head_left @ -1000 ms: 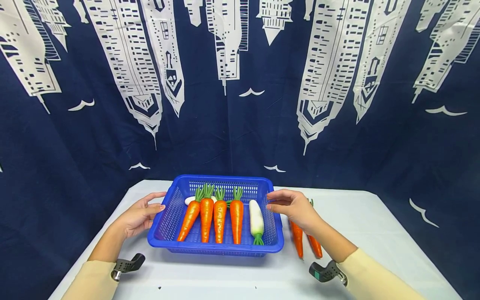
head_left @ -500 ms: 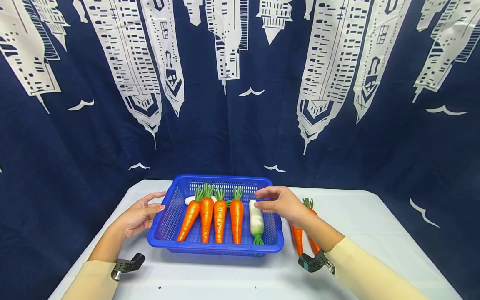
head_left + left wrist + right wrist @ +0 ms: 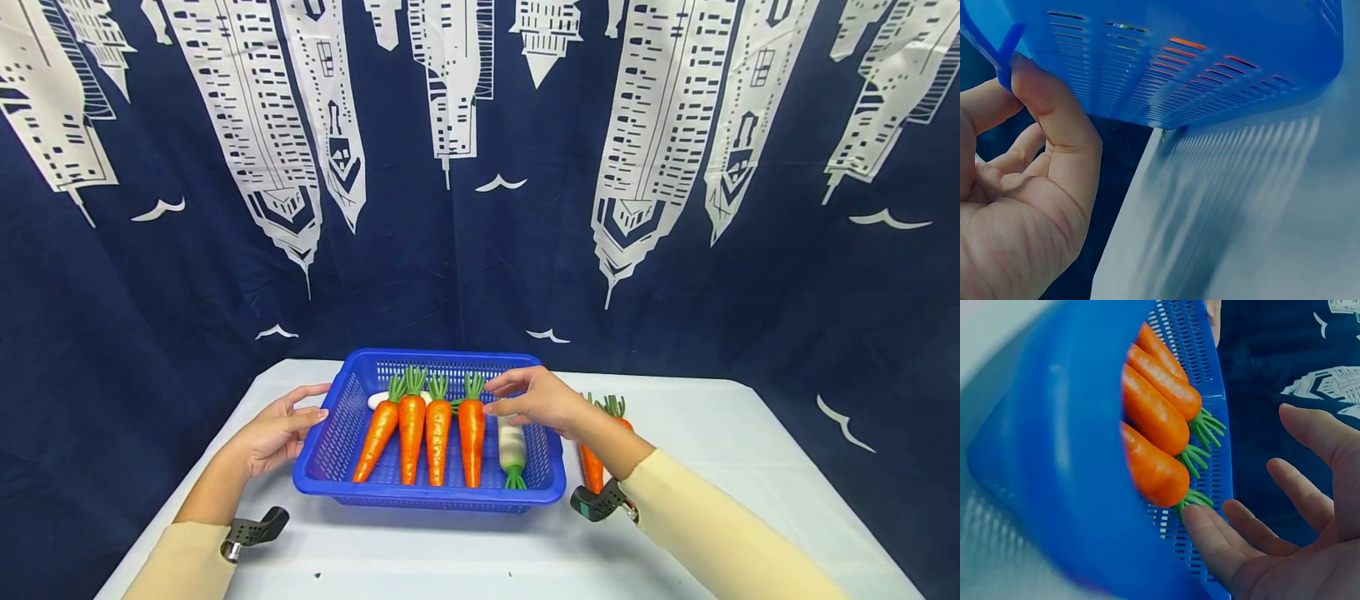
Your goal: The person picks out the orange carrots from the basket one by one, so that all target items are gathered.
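Note:
A blue plastic basket [image 3: 427,493] holds several orange carrots in a row, their green tops toward the back. My left hand [image 3: 272,433] grips its left rim between thumb and fingers. In the left wrist view the thumb lies at the rim of the basket [image 3: 1210,25]. My right hand [image 3: 543,404] is over the basket's right part, fingers extended and apart, holding nothing. Its fingertips are near the top of the rightmost carrot [image 3: 472,442]. Below the hand lies a white radish [image 3: 512,454], its upper end partly hidden.
More carrots [image 3: 591,468] lie on the white table [image 3: 720,467] right of the basket, partly covered by the right forearm. White ends [image 3: 378,400] show behind the carrots at the basket's back left. A navy cloth [image 3: 480,275] with white buildings hangs behind.
My right hand has moved left, from beside the basket's right rim to over the radish and near the rightmost carrot. The left hand and the basket have stayed in place.

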